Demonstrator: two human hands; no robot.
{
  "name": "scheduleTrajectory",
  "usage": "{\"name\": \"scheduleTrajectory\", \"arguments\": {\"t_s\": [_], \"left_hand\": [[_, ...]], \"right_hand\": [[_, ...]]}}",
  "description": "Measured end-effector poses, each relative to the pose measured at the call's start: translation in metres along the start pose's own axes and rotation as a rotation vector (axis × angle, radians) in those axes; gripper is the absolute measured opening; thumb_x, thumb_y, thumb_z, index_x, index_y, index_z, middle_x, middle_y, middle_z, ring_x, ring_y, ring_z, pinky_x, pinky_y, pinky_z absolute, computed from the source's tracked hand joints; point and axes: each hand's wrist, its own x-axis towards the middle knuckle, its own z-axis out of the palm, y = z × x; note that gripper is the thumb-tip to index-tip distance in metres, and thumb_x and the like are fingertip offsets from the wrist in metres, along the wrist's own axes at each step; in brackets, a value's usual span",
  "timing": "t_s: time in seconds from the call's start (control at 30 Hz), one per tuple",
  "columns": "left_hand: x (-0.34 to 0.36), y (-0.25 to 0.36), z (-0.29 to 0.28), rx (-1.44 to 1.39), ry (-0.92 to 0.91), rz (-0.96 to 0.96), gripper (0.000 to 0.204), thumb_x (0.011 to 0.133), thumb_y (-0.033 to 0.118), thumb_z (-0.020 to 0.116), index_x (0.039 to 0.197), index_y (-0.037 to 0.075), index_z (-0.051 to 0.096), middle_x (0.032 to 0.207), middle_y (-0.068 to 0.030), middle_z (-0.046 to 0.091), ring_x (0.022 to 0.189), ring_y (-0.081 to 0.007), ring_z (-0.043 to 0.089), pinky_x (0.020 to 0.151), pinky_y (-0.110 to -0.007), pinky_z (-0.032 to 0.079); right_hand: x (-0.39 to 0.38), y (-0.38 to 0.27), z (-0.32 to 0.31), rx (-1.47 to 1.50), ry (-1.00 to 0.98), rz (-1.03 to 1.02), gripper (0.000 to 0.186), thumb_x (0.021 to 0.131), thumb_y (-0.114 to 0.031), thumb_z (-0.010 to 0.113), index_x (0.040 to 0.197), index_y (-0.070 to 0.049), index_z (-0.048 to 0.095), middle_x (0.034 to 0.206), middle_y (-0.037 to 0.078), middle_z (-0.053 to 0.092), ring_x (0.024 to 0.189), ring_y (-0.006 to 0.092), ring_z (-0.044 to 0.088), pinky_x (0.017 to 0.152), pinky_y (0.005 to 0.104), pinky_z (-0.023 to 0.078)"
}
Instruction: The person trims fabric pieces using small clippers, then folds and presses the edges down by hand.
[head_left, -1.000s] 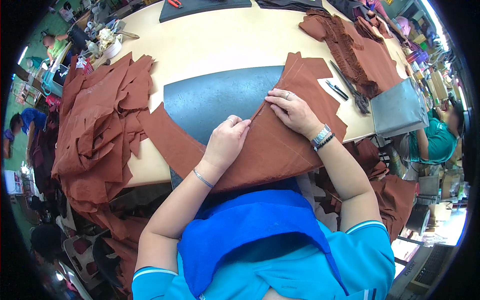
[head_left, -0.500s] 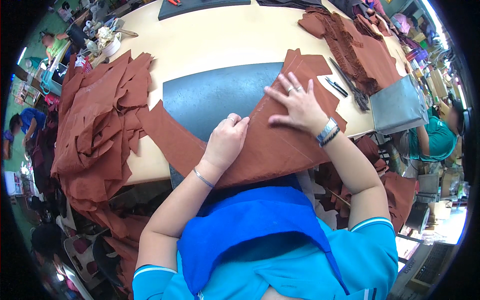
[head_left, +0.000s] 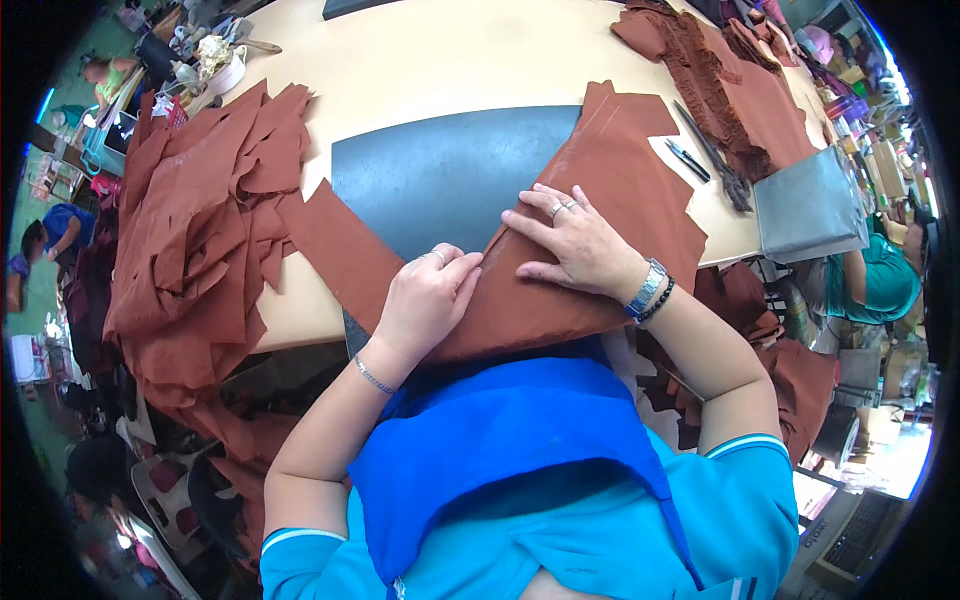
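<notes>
A reddish-brown cloth piece [head_left: 640, 150] with pale chalk-like lines lies partly over a dark cutting mat [head_left: 440, 165] and drapes toward my lap. My left hand [head_left: 425, 300] is closed in a pinch on the cloth's slanting edge, near the middle of the mat's lower part. Just right of it, my right hand [head_left: 580, 240] lies palm down on the cloth, fingers apart, with the fingertips along that same edge. A narrower strip of the brown cloth [head_left: 340, 240] stretches left from under my left wrist.
At the left is a tall heap of brown cloth pieces [head_left: 200, 230]. To the right lie thread snips [head_left: 688, 160], large scissors [head_left: 725, 165] and a grey box [head_left: 812, 205] at the table's edge. More brown cloth [head_left: 760, 110] is at the far right. Other people sit beyond both sides.
My right hand has come down and left, closer to my left hand, from widely spread fingers to resting along the edge. My left hand has shifted slightly left and down.
</notes>
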Motion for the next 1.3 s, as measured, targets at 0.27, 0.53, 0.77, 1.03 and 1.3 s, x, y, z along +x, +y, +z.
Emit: {"name": "scheduleTrajectory", "arguments": {"t_s": [0.27,0.53,0.77,1.03,1.3], "left_hand": [[-0.007,-0.004,0.004,0.103,0.058,0.099,0.013,0.094,0.011,0.071,0.105,0.005,0.076,0.095,-0.0096,0.068,0.081,-0.0284,0.070,0.073,-0.040,0.058],[-0.007,-0.005,-0.009,0.061,-0.028,0.027,0.016,0.094,0.014,0.071,0.107,0.006,0.076,0.097,-0.0094,0.070,0.092,-0.0300,0.069,0.090,-0.044,0.053],[-0.013,-0.010,-0.032,0.139,-0.176,-0.113,0.014,0.095,0.018,0.072,0.106,0.013,0.078,0.099,-0.0048,0.071,0.102,-0.0264,0.070,0.116,-0.065,0.035],[-0.022,-0.028,-0.038,0.412,-0.133,0.203,0.018,0.095,0.018,0.066,0.106,0.021,0.080,0.098,0.0045,0.068,0.098,-0.0150,0.068,0.121,-0.069,0.029],[-0.025,-0.043,-0.044,0.445,-0.128,0.295,0.023,0.088,0.014,0.073,0.107,0.025,0.080,0.098,0.0072,0.068,0.097,-0.0118,0.069,0.126,-0.065,0.022]], "right_hand": [[-0.004,-0.013,-0.013,-0.121,-0.100,0.162,0.089,0.085,-0.083,0.058,0.156,-0.029,0.050,0.163,0.023,0.038,0.154,0.0470,0.030,0.108,0.0847,0.027],[0.002,-0.042,0.010,0.162,0.120,-0.109,0.068,0.093,-0.052,0.072,0.140,-0.003,0.061,0.142,0.021,0.059,0.135,0.0370,0.055,0.115,0.0508,0.043],[0.001,-0.056,0.000,0.039,0.025,-0.098,0.072,0.092,-0.055,0.071,0.141,-0.004,0.060,0.145,0.023,0.054,0.138,0.0401,0.052,0.115,0.0517,0.043],[0.002,-0.066,0.007,0.155,0.032,-0.067,0.072,0.090,-0.058,0.072,0.142,-0.010,0.060,0.139,0.022,0.056,0.133,0.0408,0.054,0.114,0.0509,0.043],[0.003,-0.070,0.000,0.108,-0.010,-0.088,0.073,0.090,-0.061,0.072,0.144,-0.013,0.061,0.139,0.027,0.055,0.132,0.0437,0.054,0.112,0.0519,0.045]]}}
